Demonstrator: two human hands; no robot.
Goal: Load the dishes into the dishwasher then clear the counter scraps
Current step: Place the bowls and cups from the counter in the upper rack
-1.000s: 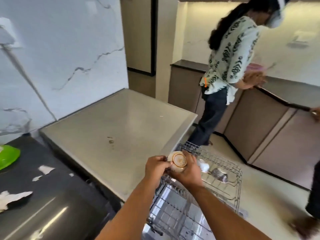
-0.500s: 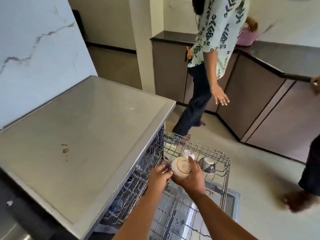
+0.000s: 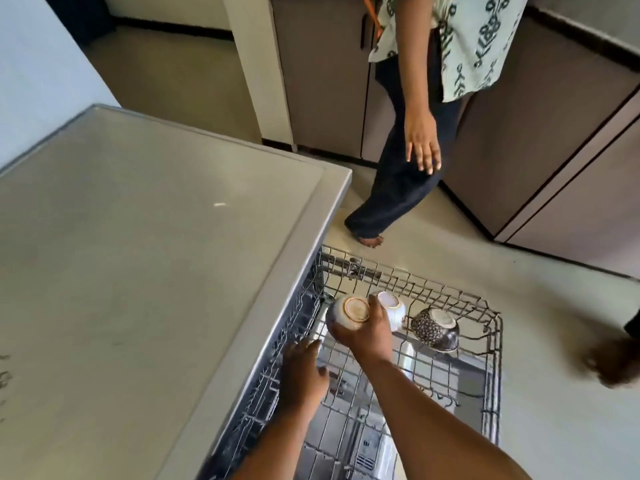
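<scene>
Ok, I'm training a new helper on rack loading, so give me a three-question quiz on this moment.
1. True or false: the right hand holds a bowl upside down.
2. How many bowls already sit in the rack?
3. The left hand is: A) holding a plate B) holding nothing, above the rack C) on the counter.

Key: 1 true. 2 two: a white bowl and a dark patterned bowl. 3 B.

Right hand [image 3: 363, 332] curled in a grip, forearm stretched forward; left hand [image 3: 303, 375] lower, fingers relaxed and spread.
</scene>
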